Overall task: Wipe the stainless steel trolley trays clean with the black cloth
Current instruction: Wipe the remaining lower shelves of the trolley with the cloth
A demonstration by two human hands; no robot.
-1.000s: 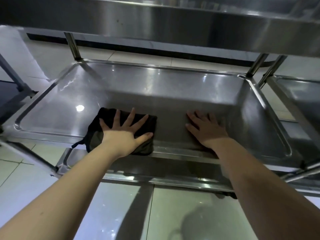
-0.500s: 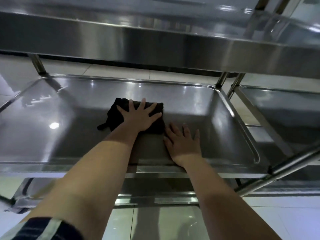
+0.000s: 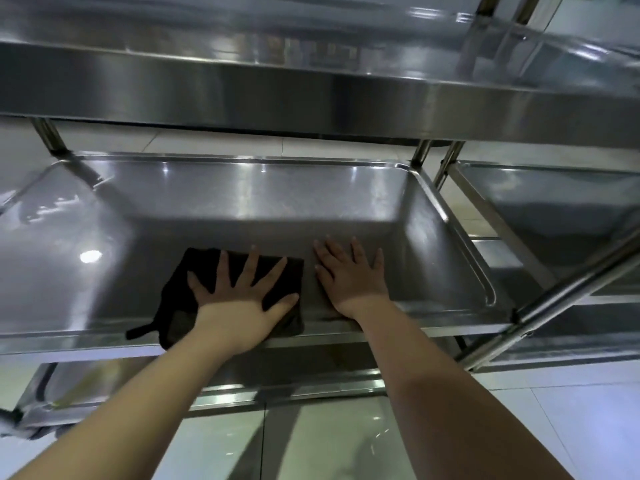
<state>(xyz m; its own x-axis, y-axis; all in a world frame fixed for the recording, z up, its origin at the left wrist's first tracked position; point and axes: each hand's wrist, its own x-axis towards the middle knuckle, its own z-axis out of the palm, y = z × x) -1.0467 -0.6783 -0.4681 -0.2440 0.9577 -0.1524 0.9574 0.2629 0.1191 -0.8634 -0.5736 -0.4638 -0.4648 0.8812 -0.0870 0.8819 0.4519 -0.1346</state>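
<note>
Black cloth (image 3: 204, 263) nearer front of tray (image 3: 69, 338)

Looks to me like a commercial kitchen or canteen back room, not anybody's home. What I get on the feed is a stainless steel trolley (image 3: 69, 344) built in tiers: a top shelf (image 3: 311, 95), a shallow rimmed middle tray (image 3: 242, 202) and a lower tray (image 3: 294, 386) under that, all carried on round metal posts (image 3: 420, 157). A second trolley (image 3: 554, 202) of the same sort stands just beside it on the right. The floor (image 3: 346, 445) is big pale glossy tiles, shiny enough to throw back light.
</note>
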